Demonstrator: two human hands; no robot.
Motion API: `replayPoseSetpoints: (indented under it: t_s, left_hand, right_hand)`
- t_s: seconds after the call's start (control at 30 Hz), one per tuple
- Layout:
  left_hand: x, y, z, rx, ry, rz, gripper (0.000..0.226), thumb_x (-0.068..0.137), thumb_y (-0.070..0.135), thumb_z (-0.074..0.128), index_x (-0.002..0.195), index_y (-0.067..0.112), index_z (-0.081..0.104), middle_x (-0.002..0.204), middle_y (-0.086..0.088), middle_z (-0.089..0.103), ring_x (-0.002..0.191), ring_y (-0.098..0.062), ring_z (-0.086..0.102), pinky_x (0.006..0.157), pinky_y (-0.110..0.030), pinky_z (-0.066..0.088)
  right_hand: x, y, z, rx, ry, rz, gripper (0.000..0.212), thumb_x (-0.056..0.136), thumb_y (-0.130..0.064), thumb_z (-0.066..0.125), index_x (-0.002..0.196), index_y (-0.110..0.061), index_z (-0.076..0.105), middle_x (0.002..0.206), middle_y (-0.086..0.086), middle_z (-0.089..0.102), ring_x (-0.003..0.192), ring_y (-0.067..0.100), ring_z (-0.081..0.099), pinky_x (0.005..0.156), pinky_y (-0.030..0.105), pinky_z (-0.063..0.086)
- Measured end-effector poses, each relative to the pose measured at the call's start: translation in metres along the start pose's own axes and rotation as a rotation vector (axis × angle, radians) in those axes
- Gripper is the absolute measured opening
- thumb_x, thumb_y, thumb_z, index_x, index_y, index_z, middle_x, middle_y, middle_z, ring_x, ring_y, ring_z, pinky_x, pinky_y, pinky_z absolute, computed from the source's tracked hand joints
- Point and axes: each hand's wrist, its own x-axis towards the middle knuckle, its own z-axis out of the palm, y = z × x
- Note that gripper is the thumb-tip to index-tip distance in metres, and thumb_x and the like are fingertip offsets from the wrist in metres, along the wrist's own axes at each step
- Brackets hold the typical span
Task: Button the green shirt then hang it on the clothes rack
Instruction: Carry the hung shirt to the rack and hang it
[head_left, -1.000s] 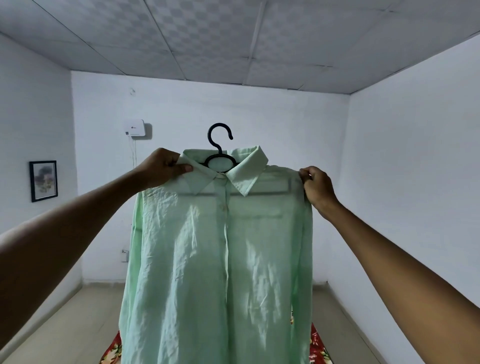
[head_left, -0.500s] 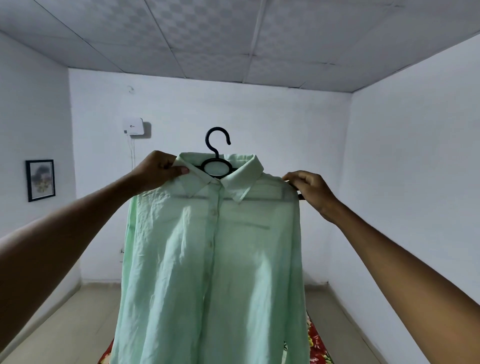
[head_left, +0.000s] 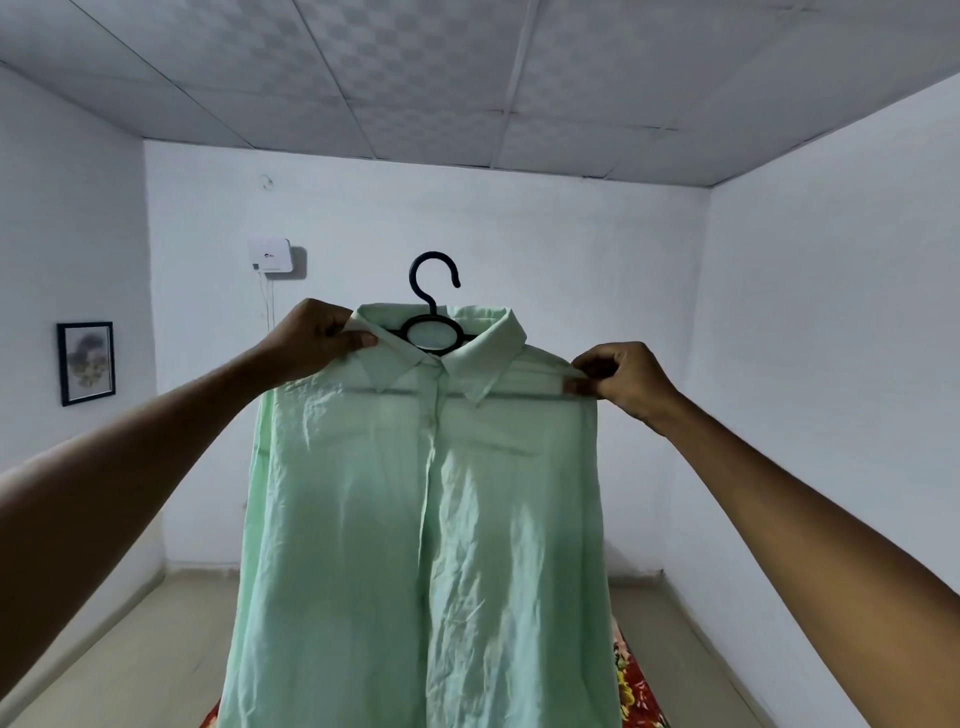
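Clearly the fingers (head_left: 358, 340) of the left hand (head_left: 317, 338) are pinched on the shirt's shoulder beside the collar, left of centre, and the right hand (head_left: 623, 376) is pinched on the other shoulder seam at right. Between them the green shirt (head_left: 426, 519) hangs mid-frame on a black hanger (head_left: 434, 312), its placket lying closed, so buttoning looks done and the hanging step is in hand. No clothes rack is in view; next, I judge, the hook must be carried to a rail and lowered over it. Count: one shirt, one hanger, two hands, one framed picture (head_left: 85, 362) at left, one white wall box (head_left: 271, 255).
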Motion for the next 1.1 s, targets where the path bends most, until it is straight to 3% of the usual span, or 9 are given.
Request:
replayPoseSetpoints:
  t_s: [0.13, 0.33, 0.53, 0.63, 0.77, 0.87, 0.93, 1.03, 1.1]
  left_hand:
    - [0.003, 0.001, -0.002, -0.033, 0.011, -0.013, 0.082, 0.068, 0.074, 0.075, 0.083, -0.006, 0.066, 0.070, -0.014, 0.059, 0.067, -0.016, 0.049, 0.063, -0.035, 0.041]
    - [0.006, -0.006, -0.004, -0.094, 0.005, -0.024, 0.056, 0.082, 0.045, 0.082, 0.086, -0.009, 0.067, 0.074, -0.013, 0.061, 0.070, -0.018, 0.051, 0.066, -0.038, 0.042]
    - [0.006, -0.001, 0.003, -0.109, -0.005, -0.015, 0.062, 0.076, 0.055, 0.079, 0.087, -0.005, 0.069, 0.080, -0.029, 0.068, 0.072, -0.018, 0.056, 0.067, -0.037, 0.046]
    - [0.006, 0.006, 0.008, -0.101, -0.014, -0.016, 0.038, 0.088, 0.032, 0.078, 0.092, -0.005, 0.072, 0.093, -0.033, 0.071, 0.075, -0.020, 0.061, 0.071, -0.039, 0.051]
    - [0.005, 0.006, 0.005, -0.077, -0.097, -0.053, 0.025, 0.089, 0.028, 0.078, 0.093, 0.004, 0.075, 0.091, -0.027, 0.073, 0.076, -0.020, 0.062, 0.071, -0.040, 0.052]
    - [-0.001, -0.003, -0.001, 0.064, -0.210, -0.085, 0.027, 0.084, 0.037, 0.082, 0.077, 0.015, 0.069, 0.067, -0.005, 0.056, 0.064, -0.014, 0.049, 0.064, -0.032, 0.042]
    - [-0.008, -0.011, -0.006, 0.150, -0.249, -0.134, 0.016, 0.083, 0.034, 0.083, 0.081, 0.022, 0.074, 0.070, 0.001, 0.059, 0.065, -0.011, 0.050, 0.065, -0.029, 0.043]
    - [-0.019, -0.020, -0.015, 0.185, -0.265, -0.192, 0.020, 0.084, 0.024, 0.083, 0.089, 0.007, 0.075, 0.068, -0.001, 0.056, 0.065, -0.012, 0.047, 0.067, -0.030, 0.039]
    - [-0.024, -0.017, -0.019, 0.168, -0.237, -0.204, 0.015, 0.082, 0.021, 0.084, 0.087, 0.008, 0.077, 0.065, -0.001, 0.055, 0.061, -0.010, 0.045, 0.065, -0.028, 0.038]
  right_hand:
    - [0.004, -0.004, -0.002, 0.052, -0.119, 0.022, 0.048, 0.068, -0.003, 0.092, 0.112, -0.013, 0.074, 0.101, 0.015, 0.073, 0.086, 0.017, 0.068, 0.082, 0.030, 0.062]
    - [0.007, 0.002, -0.006, 0.052, -0.154, 0.104, 0.026, 0.078, -0.010, 0.087, 0.100, -0.001, 0.075, 0.103, 0.023, 0.075, 0.087, 0.021, 0.074, 0.079, 0.036, 0.064]
    - [0.007, -0.013, 0.008, 0.047, -0.200, -0.010, 0.032, 0.082, -0.020, 0.085, 0.112, -0.016, 0.076, 0.107, -0.004, 0.076, 0.095, 0.004, 0.070, 0.080, 0.016, 0.057]
    - [0.011, -0.016, 0.014, 0.035, -0.189, -0.004, 0.018, 0.090, -0.029, 0.078, 0.099, -0.013, 0.078, 0.095, 0.005, 0.076, 0.082, 0.010, 0.067, 0.075, 0.024, 0.053]
    - [0.014, -0.012, 0.016, 0.046, -0.144, 0.002, 0.018, 0.093, -0.033, 0.074, 0.094, -0.015, 0.078, 0.089, 0.005, 0.071, 0.080, 0.012, 0.061, 0.074, 0.030, 0.049]
    - [0.015, -0.014, 0.016, 0.102, -0.051, -0.001, 0.012, 0.094, -0.029, 0.072, 0.093, -0.019, 0.078, 0.087, -0.003, 0.071, 0.080, 0.008, 0.061, 0.074, 0.026, 0.049]
    - [0.015, -0.012, 0.012, 0.117, -0.016, 0.011, 0.008, 0.094, -0.026, 0.072, 0.091, -0.022, 0.079, 0.086, -0.006, 0.074, 0.080, 0.006, 0.064, 0.075, 0.025, 0.051]
    - [0.013, -0.009, 0.004, 0.135, 0.006, 0.019, 0.008, 0.094, -0.023, 0.072, 0.090, -0.024, 0.079, 0.091, -0.005, 0.077, 0.084, 0.007, 0.067, 0.081, 0.029, 0.053]
    - [0.010, -0.007, 0.002, 0.149, 0.003, 0.025, 0.008, 0.094, -0.022, 0.072, 0.091, -0.023, 0.079, 0.093, -0.002, 0.077, 0.085, 0.009, 0.067, 0.082, 0.031, 0.053]
